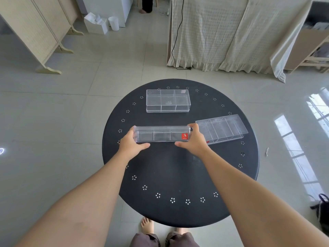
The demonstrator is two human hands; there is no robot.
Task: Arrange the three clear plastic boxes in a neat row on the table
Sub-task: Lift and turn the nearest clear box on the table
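Three clear plastic boxes with inner dividers are on or over a round black table [178, 175]. A long narrow box with a red sticker [162, 134] is gripped at both ends: my left hand [132, 143] holds its left end and my right hand [193, 139] holds its right end. Whether it rests on the table or hovers just above it, I cannot tell. A wider box [168, 100] sits square at the far side of the table. A third box [222, 128] lies at an angle on the right, partly behind my right hand.
The table's rim carries a ring of small white dot patterns. Around it is pale tiled floor. A folding screen [35, 32] stands far left, a curtained frame [231, 32] with a black cable far right, and a dark bag [322, 211] on the floor at right.
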